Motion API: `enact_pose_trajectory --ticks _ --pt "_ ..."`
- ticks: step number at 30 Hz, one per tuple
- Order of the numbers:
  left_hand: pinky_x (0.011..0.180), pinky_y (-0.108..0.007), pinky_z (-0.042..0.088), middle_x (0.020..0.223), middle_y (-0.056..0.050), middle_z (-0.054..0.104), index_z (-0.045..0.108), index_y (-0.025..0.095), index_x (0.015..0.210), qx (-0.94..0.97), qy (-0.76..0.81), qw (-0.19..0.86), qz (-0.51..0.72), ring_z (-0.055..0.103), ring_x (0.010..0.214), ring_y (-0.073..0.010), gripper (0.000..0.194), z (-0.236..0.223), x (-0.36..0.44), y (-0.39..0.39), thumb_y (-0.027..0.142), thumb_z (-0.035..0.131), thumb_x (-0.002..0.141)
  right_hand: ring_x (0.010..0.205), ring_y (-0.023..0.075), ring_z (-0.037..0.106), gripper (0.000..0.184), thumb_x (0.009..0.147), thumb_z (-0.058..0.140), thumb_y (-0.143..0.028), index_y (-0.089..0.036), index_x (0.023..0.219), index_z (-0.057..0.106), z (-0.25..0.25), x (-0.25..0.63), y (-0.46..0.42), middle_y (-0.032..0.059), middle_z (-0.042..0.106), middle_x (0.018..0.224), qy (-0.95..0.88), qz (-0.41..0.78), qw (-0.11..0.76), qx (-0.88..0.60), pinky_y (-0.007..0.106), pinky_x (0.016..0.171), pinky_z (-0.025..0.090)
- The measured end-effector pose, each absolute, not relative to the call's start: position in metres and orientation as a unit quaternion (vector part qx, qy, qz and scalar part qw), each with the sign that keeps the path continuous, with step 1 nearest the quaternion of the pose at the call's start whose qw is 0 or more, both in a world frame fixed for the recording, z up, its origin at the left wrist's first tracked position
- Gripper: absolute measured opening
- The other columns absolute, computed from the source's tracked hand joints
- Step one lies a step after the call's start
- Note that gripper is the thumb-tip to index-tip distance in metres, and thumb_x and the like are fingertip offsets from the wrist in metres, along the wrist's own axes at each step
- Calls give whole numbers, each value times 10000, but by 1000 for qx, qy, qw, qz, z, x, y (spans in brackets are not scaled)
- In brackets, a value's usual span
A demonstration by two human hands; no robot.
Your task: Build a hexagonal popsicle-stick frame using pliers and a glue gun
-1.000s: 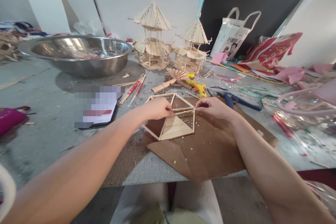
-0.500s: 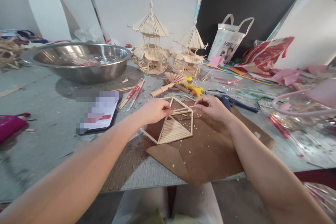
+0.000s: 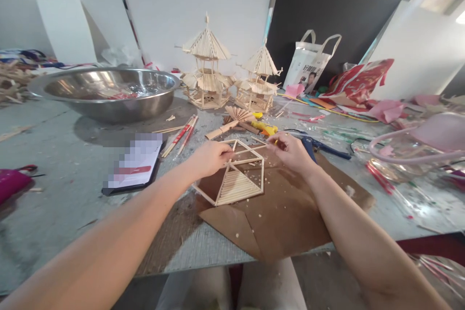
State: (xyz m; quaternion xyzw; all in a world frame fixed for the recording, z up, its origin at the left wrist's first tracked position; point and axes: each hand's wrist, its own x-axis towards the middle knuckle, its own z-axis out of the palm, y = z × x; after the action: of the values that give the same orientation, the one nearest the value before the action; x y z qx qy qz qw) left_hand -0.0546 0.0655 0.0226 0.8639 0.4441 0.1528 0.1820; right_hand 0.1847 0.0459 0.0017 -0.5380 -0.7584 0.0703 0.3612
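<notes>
My left hand (image 3: 213, 157) pinches one end of a thin wooden stick (image 3: 250, 149), and the fingers of my right hand (image 3: 290, 151) grip its other end. The stick spans just above a hexagonal frame (image 3: 262, 177) made of pale sticks. One triangular section (image 3: 238, 188) of that frame is filled with sticks laid side by side. My left hand hides the frame's upper left side. Beneath it lies a brown sheet (image 3: 290, 223) strewn with small chips.
Two stick pagodas (image 3: 206, 82) (image 3: 259, 72) stand at the back. A metal basin (image 3: 119, 106) and a phone (image 3: 136, 167) are on the left. Behind my hands lie a yellow tool (image 3: 266, 128) and a folded fan-shaped piece (image 3: 238, 115). Blue-handled pliers (image 3: 329, 147) rest to the right.
The view has tilted up slightly, so everything sits lower. Both hands still hold the stick, which now shows a wider gap from the frame's crossbar.
</notes>
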Motion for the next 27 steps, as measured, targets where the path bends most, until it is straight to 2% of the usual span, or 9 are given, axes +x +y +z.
enact_pose_trajectory --ticks 3,6,9,12,15,18,23,27 --pt "581 -250 339 702 -69 656 661 167 803 855 476 137 150 529 615 -154 334 25 -57 65 366 395 775 679 167 547 319 761 458 -444 -180 865 605 8 204 50 70 626 791 -670 -8 352 -653 286 642 410" --pt "602 -249 353 764 -69 667 651 171 828 843 492 126 175 550 661 -165 349 27 -59 65 377 372 783 833 256 574 352 754 427 -475 -191 836 619 10 236 53 122 629 878 -543 -61 251 -799 367 694 416" --pt "602 -248 355 788 -62 672 648 174 840 829 509 132 190 560 672 -171 348 27 -61 65 381 375 778 841 311 584 432 667 481 -567 -177 772 635 5 263 55 170 623 882 -480 4 119 -869 420 665 427" --pt "607 -246 358 784 -59 674 648 176 834 821 515 138 202 560 673 -172 340 27 -61 65 381 384 770 822 321 594 424 556 602 -538 -162 747 634 -4 273 58 166 634 843 -485 47 81 -869 427 659 435" --pt "606 -244 361 783 -57 676 646 175 828 822 512 139 208 552 661 -163 344 26 -62 65 385 379 772 805 301 606 289 547 641 -358 -159 757 636 -10 271 62 155 643 820 -475 51 110 -872 386 646 445" --pt "606 -238 361 786 -56 675 644 173 828 825 506 133 213 546 659 -154 346 24 -63 66 386 376 776 828 316 604 246 585 595 -272 -143 789 637 -11 270 64 182 637 834 -446 39 151 -881 377 647 443" --pt "567 -230 349 727 -45 664 640 172 817 823 507 126 224 520 599 -140 348 24 -63 66 397 377 778 902 352 572 318 668 495 -284 -99 911 585 -10 281 63 230 606 899 -389 0 277 -879 419 692 425" --pt "558 -227 344 732 -42 665 643 163 813 815 508 137 243 502 584 -138 342 26 -63 65 389 391 768 768 289 589 218 672 495 -330 -150 786 539 -9 290 62 140 604 738 -366 -8 407 -837 353 633 434"
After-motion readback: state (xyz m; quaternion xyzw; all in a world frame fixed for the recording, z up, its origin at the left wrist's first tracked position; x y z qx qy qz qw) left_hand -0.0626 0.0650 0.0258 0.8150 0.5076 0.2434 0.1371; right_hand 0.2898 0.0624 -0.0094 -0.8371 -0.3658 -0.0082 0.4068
